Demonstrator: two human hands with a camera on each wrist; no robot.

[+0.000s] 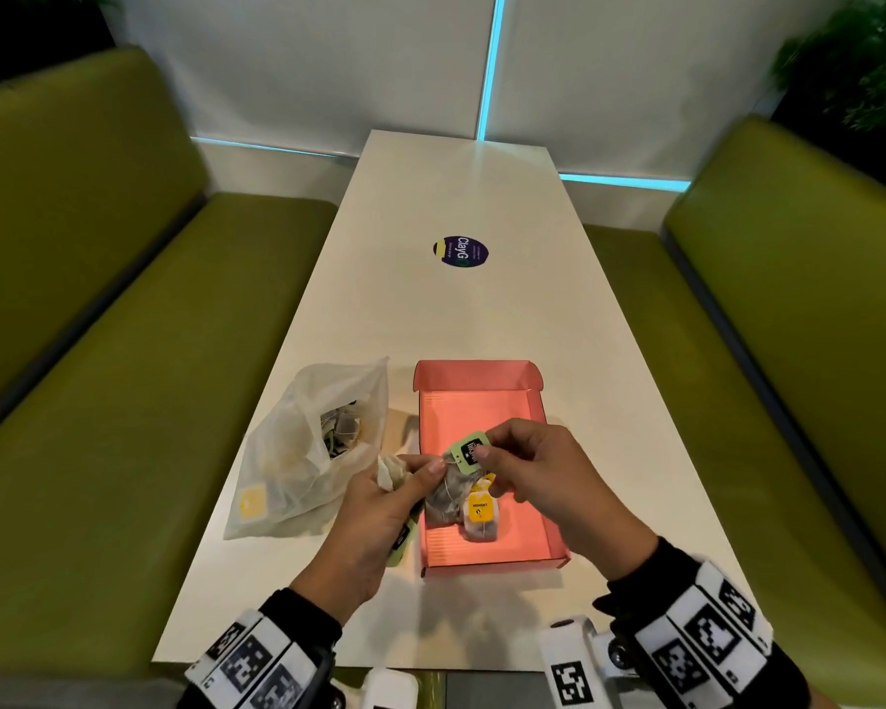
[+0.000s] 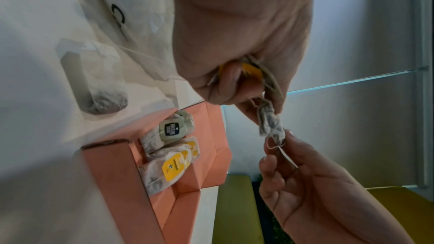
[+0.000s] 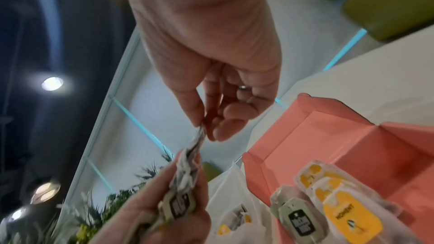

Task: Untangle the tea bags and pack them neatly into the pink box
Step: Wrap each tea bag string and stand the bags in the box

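Note:
The open pink box (image 1: pixel 482 411) lies on the white table, with several tea bags (image 1: pixel 477 519) packed in its near left corner. Just above them my left hand (image 1: pixel 420 478) grips a tangled clump of tea bags (image 2: pixel 251 70), and a pale bag (image 2: pixel 98 81) trails from it on a string. My right hand (image 1: pixel 487 450) pinches a green tag (image 1: pixel 469 450) between thumb and forefinger. A twisted grey tea bag (image 2: pixel 270 121) stretches between the two hands. In the right wrist view the left hand (image 3: pixel 164 211) also holds a green-tagged bag (image 3: pixel 178 205).
A translucent plastic bag (image 1: pixel 303 452) with more tea bags lies left of the box, close to my left hand. A round purple sticker (image 1: pixel 461 252) sits farther up the table. Green benches (image 1: pixel 98 350) flank both long sides.

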